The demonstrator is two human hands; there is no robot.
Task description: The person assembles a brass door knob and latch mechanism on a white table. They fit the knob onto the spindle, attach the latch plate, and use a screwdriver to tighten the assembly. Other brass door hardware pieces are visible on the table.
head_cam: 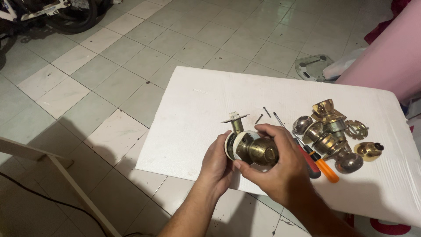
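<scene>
Head view: door knob (258, 150) clasped between both hands.

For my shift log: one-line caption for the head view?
Left hand and right hand grip a brass door knob assembly over a white board beside screwdrivers and lock parts.

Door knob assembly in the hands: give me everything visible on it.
The door knob assembly looks like brass-coloured metal: a round knob facing the camera, a pale rose plate behind it, and a latch bolt with a flat faceplate sticking up. The left hand cups the plate side and the right hand grips the knob, holding it above the white board.
</scene>
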